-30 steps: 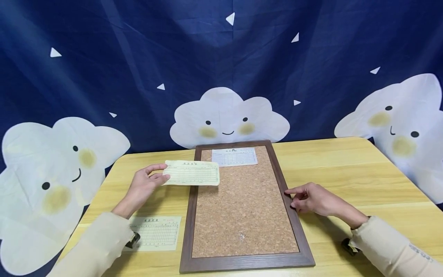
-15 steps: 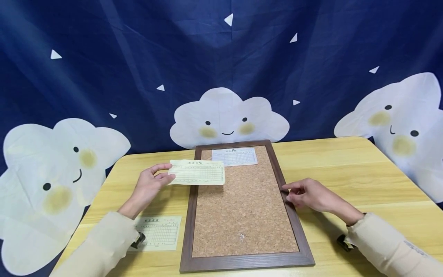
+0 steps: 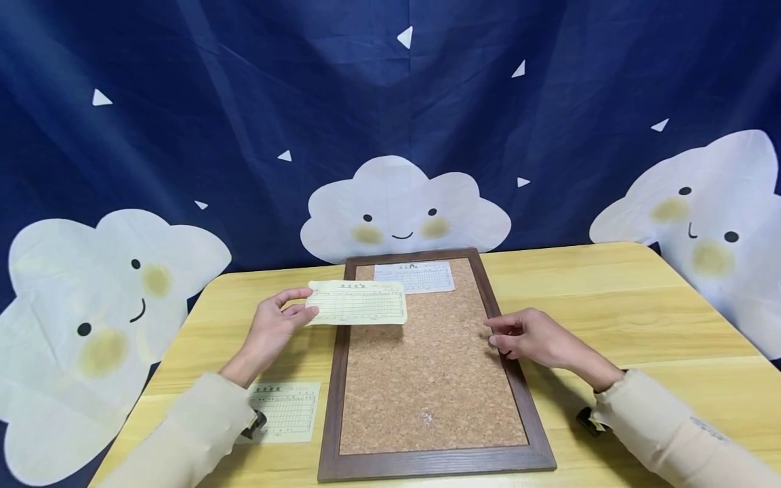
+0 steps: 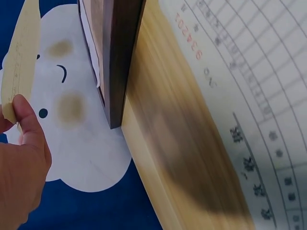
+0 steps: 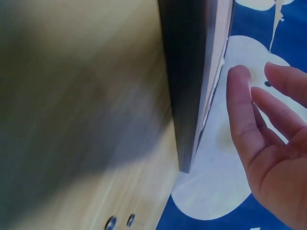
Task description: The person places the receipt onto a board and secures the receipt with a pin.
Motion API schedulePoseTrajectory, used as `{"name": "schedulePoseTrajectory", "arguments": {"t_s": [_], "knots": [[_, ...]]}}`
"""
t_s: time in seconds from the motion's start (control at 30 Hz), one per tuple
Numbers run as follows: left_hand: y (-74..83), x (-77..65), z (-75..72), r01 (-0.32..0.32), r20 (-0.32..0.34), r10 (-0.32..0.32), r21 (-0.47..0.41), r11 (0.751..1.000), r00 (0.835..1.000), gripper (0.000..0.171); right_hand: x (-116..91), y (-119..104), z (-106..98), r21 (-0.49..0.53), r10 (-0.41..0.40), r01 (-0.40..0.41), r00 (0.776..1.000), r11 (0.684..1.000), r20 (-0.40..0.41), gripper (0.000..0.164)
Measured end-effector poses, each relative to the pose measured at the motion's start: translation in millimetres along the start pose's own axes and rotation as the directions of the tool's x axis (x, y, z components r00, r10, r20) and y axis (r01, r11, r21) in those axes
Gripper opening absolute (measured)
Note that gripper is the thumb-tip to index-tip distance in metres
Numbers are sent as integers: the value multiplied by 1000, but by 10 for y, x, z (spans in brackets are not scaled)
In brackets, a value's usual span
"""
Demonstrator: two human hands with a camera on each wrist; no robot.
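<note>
A pale yellow printed form slip (image 3: 356, 303) is pinched at its left end between the thumb and fingers of my left hand (image 3: 274, 329). It is held over the upper left part of a cork board (image 3: 427, 379) with a dark brown frame (image 3: 436, 462). In the left wrist view the slip (image 4: 21, 57) shows nearly edge-on above the thumb. My right hand (image 3: 539, 340) hovers over the frame's right side, fingers loosely bent and holding nothing; in the right wrist view its fingers (image 5: 240, 96) stand apart. A white form slip (image 3: 415, 276) lies at the board's top.
Another pale form slip (image 3: 283, 413) lies on the wooden table (image 3: 610, 291) left of the board, partly covered by my left sleeve (image 3: 201, 420). Behind the table hangs a dark blue cloth (image 3: 256, 81) printed with smiling clouds.
My left hand has carried the yellow slip to the right, further over the board. The right hand has left the frame's outer right edge and moved leftward and slightly up over the frame.
</note>
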State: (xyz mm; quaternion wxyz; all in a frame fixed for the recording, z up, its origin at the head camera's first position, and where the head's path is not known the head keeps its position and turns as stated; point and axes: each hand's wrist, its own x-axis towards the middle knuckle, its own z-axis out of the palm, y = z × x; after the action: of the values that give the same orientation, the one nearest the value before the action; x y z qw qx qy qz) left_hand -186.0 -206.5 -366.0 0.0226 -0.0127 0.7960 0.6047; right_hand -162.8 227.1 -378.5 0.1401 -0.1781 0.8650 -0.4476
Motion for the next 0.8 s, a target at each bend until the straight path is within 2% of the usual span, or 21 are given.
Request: {"name": "schedulePoseTrajectory", "arguments": {"t_s": [0.17, 0.53, 0.8], "knots": [[28, -19, 54, 10, -3, -10, 3, 1000, 1000, 44, 65, -41, 30, -29, -24, 24, 1000, 999, -19, 41], [64, -14, 196, -5, -7, 4, -77, 997, 1000, 42, 213, -140, 88, -10, -44, 44, 998, 999, -43, 37], [66, 9, 267, 5, -9, -6, -81, 997, 1000, 42, 294, -217, 147, 11, -84, 85, 995, 996, -54, 40]]}}
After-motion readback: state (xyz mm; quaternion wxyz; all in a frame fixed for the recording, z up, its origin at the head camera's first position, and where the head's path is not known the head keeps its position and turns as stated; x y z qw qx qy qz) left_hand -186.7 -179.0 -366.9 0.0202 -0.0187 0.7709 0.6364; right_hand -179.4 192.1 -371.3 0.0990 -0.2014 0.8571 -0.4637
